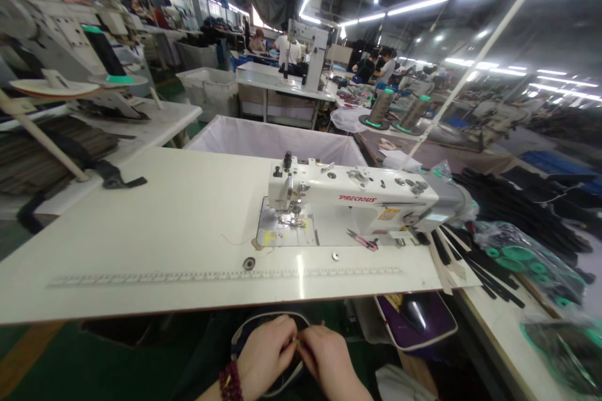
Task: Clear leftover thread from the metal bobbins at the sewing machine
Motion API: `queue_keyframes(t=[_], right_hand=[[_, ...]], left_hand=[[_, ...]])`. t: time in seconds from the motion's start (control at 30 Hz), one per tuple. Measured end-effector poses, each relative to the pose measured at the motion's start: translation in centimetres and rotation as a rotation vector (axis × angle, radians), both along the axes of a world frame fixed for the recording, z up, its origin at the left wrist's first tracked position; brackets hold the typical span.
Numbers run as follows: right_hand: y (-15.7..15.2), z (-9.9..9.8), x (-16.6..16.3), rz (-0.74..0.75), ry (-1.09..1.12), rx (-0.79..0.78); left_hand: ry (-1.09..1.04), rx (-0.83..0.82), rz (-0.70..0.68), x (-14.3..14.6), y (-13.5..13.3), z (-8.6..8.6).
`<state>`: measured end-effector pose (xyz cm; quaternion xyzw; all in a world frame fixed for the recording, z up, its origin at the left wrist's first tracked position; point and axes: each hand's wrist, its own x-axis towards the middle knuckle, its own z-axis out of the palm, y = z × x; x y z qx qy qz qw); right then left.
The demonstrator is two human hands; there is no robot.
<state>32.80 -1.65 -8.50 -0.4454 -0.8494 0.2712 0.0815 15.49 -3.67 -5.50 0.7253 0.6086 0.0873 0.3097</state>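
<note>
Both my hands are low in my lap, below the front edge of the white sewing table [141, 225]. My left hand [264, 354], with a dark bead bracelet at the wrist, pinches the edge of a dark fabric piece with pale piping [256, 326]. My right hand [329, 360] meets it fingertip to fingertip and is closed on the same edge. A white sewing machine [357, 197] with red lettering stands on the table ahead, untouched. A ruler strip [221, 276] runs along the table's front.
Small snips [362, 240] lie by the machine base. Black strips [475, 266] and bagged green parts [517, 260] sit at the right. A white-lined bin [277, 138] stands behind the table. Thread cones [380, 106] and other workers at machines are farther back.
</note>
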Motion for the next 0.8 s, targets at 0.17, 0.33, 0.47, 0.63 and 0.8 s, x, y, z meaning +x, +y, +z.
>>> queue_keyframes(t=[0.17,0.33,0.47,0.63,0.8], right_hand=[[-0.1,-0.1,-0.2,-0.013,0.018,-0.010],[0.2,0.2,-0.3,-0.009,-0.019,0.065],[0.1,0.2,-0.5,-0.025,-0.009,0.097],[0.2,-0.5,-0.6,-0.032,0.001,0.151],[0.4,-1.4,-0.4,-0.026,-0.010,0.182]], left_hand=[[0.010,0.007,0.036,0.2,-0.2,-0.1],[0.012,0.003,0.053,-0.1,-0.1,0.0],[0.023,0.003,0.045,-0.4,-0.1,-0.1],[0.055,0.019,0.010,-0.6,0.1,-0.6],[0.132,-0.028,0.014,-1.0,0.1,-0.6]])
